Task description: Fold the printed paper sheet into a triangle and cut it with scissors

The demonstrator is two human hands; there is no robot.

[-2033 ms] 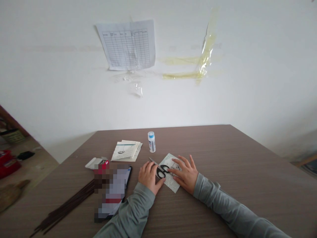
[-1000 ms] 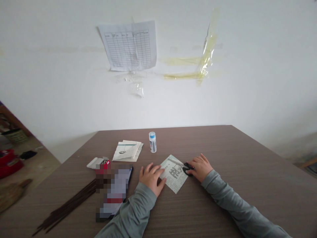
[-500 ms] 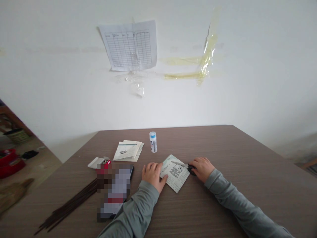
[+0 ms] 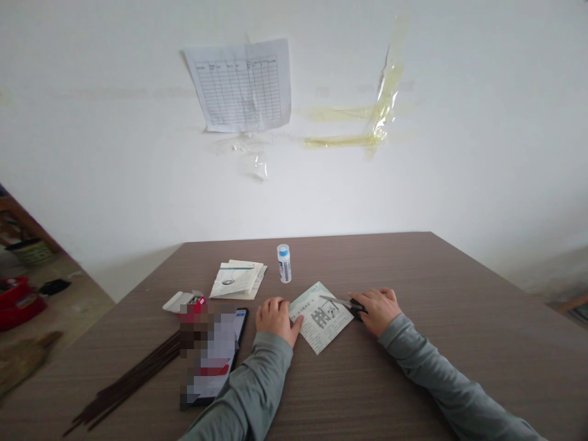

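Observation:
A printed paper sheet lies flat on the brown table. My left hand rests on the table and touches the sheet's left edge, fingers curled. My right hand grips the black handles of a pair of scissors, whose blades point left over the sheet's upper right corner. Both arms wear grey-green sleeves.
A small white bottle with a blue cap stands behind the sheet. Folded papers lie to its left. A phone, a small open box and a bundle of thin dark sticks lie at the left. A table chart hangs on the wall.
The scissors went from my left hand to my right hand, which drew them to the sheet's right side. My left hand slid to the sheet's left edge and the sheet shifted slightly left.

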